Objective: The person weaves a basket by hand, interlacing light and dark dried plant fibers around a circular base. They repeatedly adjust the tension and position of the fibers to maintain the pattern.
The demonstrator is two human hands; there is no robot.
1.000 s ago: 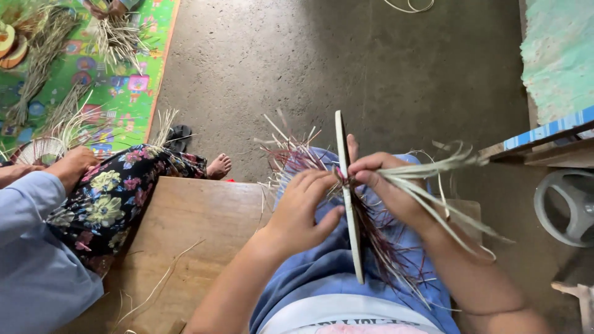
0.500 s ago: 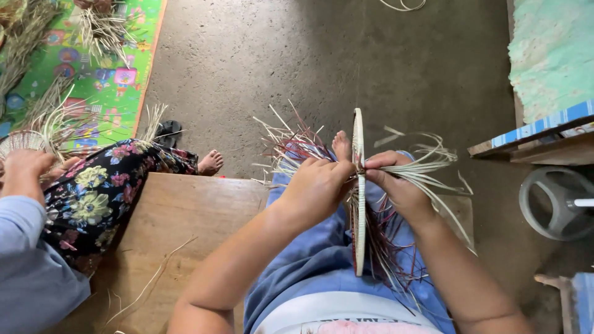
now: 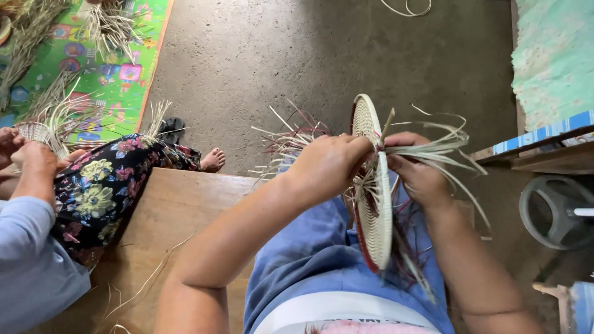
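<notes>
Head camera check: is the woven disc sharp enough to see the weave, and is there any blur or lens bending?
Head view: the woven disc is sharp, weave rows readable; loose strands by the right hand smear slightly; left hand crisp; soft even daylight, no glare; wide-angle bending at the edges.

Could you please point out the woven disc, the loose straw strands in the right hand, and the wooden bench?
Woven disc [image 3: 375, 216]: head view, on its pale coiled face below the hands.
Loose straw strands [image 3: 433, 147]: head view, on the bundle fanning from the right hand [image 3: 417, 176].
Wooden bench [image 3: 185, 204]: head view, on its bare top.
</notes>
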